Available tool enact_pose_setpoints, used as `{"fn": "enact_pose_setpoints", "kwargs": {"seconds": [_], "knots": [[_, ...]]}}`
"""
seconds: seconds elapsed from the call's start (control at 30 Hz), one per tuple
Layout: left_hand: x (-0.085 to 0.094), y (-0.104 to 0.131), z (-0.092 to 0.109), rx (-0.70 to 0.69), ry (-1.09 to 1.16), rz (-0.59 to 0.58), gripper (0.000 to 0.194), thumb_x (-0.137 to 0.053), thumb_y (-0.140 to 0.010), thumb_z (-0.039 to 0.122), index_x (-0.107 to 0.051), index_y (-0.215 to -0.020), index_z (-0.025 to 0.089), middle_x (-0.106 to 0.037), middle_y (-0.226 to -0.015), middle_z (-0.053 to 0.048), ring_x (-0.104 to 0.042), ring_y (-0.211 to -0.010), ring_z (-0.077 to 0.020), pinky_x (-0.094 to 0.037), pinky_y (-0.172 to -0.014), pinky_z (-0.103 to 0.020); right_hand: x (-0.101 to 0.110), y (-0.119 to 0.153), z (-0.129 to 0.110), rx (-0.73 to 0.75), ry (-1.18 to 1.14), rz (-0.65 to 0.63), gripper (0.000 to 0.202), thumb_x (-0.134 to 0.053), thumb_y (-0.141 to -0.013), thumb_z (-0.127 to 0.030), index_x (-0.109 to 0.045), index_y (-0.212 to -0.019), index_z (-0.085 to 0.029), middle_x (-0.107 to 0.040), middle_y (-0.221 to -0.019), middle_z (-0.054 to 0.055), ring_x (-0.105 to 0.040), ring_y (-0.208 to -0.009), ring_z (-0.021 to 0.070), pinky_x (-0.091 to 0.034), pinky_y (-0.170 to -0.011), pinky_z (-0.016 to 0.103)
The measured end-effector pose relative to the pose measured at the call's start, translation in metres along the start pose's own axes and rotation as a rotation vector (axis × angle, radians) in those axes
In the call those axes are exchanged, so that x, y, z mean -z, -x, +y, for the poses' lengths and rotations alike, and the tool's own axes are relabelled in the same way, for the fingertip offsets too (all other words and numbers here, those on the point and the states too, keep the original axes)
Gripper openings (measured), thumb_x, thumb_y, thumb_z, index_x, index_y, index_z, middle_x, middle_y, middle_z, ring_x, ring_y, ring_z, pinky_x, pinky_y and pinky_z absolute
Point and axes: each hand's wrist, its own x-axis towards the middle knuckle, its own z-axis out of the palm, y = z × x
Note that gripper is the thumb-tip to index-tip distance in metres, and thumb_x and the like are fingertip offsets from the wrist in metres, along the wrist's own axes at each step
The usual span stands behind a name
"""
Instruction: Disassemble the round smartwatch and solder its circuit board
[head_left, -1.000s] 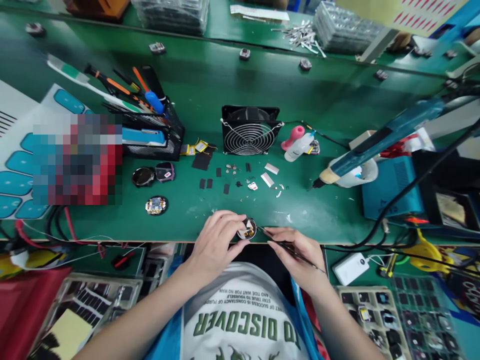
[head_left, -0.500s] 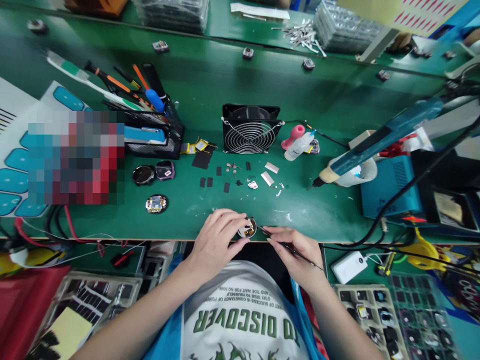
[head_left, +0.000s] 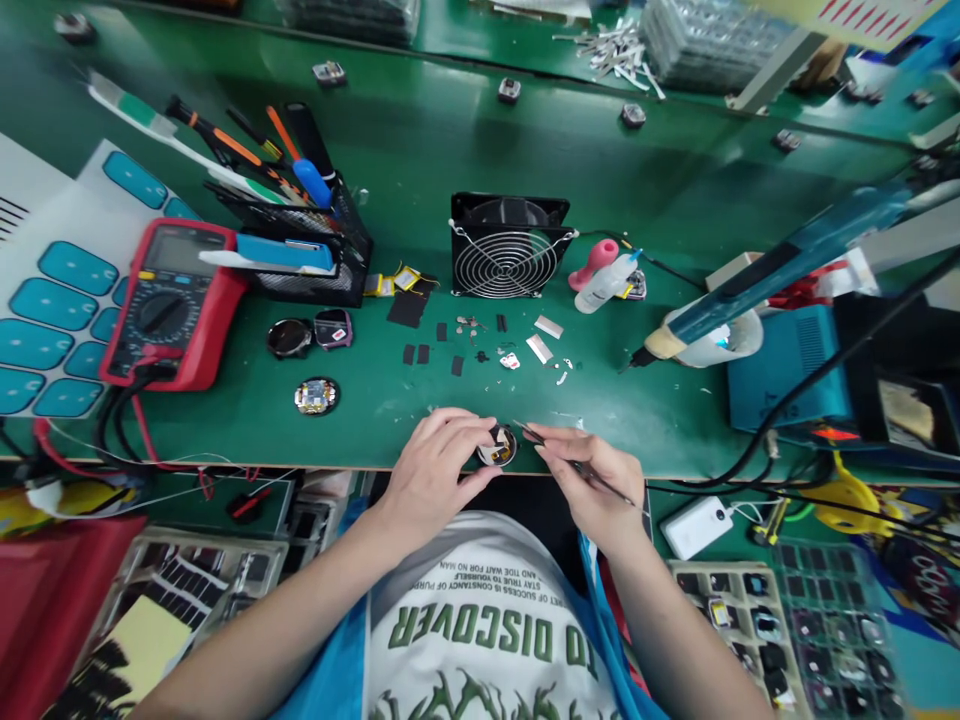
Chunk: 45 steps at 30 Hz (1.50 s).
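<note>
An opened round watch case lies near the table's front edge, its inside showing yellow and white parts. My left hand grips it from the left, with the fingers over its upper side and the thumb below. In my right hand, slim dark tweezers are pinched between thumb and fingers. Their tip points left, just beside the case and apart from it. Another opened round watch body rests to the left, below a black round case and a squarish watch case.
A black fan stands behind scattered small parts. To the left are a red multimeter and a mesh tool holder. A white bottle, a teal handled tool and a blue box are on the right.
The tweezers' tip has drawn slightly away from the watch case, up and to the right. My left hand still holds the case. The whole view has shifted a little.
</note>
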Motion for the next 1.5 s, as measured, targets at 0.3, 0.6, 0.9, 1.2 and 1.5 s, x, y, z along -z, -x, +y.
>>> {"fn": "enact_pose_setpoints", "kwargs": {"seconds": [0.3, 0.6, 0.9, 1.2, 1.5], "knots": [[0.003, -0.001, 0.003, 0.012, 0.009, -0.028, 0.027, -0.079, -0.087, 0.018, -0.053, -0.081, 0.020, -0.075, -0.116, -0.005, -0.063, -0.109, -0.0228, -0.055, -0.091, -0.038, -0.011, -0.024, -0.008, 0.006, -0.128, -0.009, 0.014, -0.069, -0.094, -0.008, -0.069, -0.093, -0.022, -0.080, -0.111, 0.005, -0.079, -0.099, 0.0216, -0.067, -0.085, 0.035], [0.014, -0.002, 0.004, 0.047, 0.085, -0.051, 0.020, -0.077, -0.090, 0.024, -0.062, -0.102, 0.020, -0.070, -0.128, -0.009, -0.062, -0.121, -0.0252, -0.054, -0.101, -0.044, 0.002, -0.029, -0.028, -0.132, -0.390, 0.002, 0.011, -0.075, -0.091, -0.011, -0.069, -0.090, -0.021, -0.081, -0.103, 0.005, -0.080, -0.092, 0.0223, -0.068, -0.081, 0.035], [0.053, 0.021, 0.023, -0.016, 0.127, -0.401, 0.024, -0.052, -0.105, 0.027, -0.070, -0.091, 0.020, -0.071, -0.079, 0.001, -0.065, -0.070, -0.0129, -0.050, -0.064, -0.024, 0.000, 0.037, -0.028, -0.372, -0.492, -0.267, 0.015, -0.080, -0.090, -0.024, -0.066, -0.088, -0.019, -0.082, -0.094, 0.008, -0.080, -0.086, 0.0207, -0.066, -0.075, 0.030], [0.060, -0.016, 0.001, -0.015, 0.001, -0.319, 0.018, -0.067, -0.097, 0.030, -0.066, -0.113, 0.023, -0.073, -0.122, -0.005, -0.068, -0.112, -0.0210, -0.055, -0.095, -0.033, 0.019, 0.032, -0.009, -0.083, -0.017, 0.070, 0.012, -0.069, -0.094, -0.008, -0.073, -0.100, -0.018, -0.080, -0.103, 0.010, -0.078, -0.099, 0.0201, -0.064, -0.087, 0.030], [0.001, -0.016, 0.005, -0.094, -0.163, -0.154, 0.031, -0.071, -0.095, 0.031, -0.063, -0.123, 0.019, -0.069, -0.117, -0.009, -0.063, -0.106, -0.0228, -0.051, -0.091, -0.038, -0.005, 0.044, -0.005, 0.081, 0.192, 0.193, 0.019, -0.071, -0.091, -0.003, -0.069, -0.107, -0.013, -0.078, -0.109, 0.016, -0.077, -0.100, 0.0199, -0.063, -0.091, 0.029]]}}
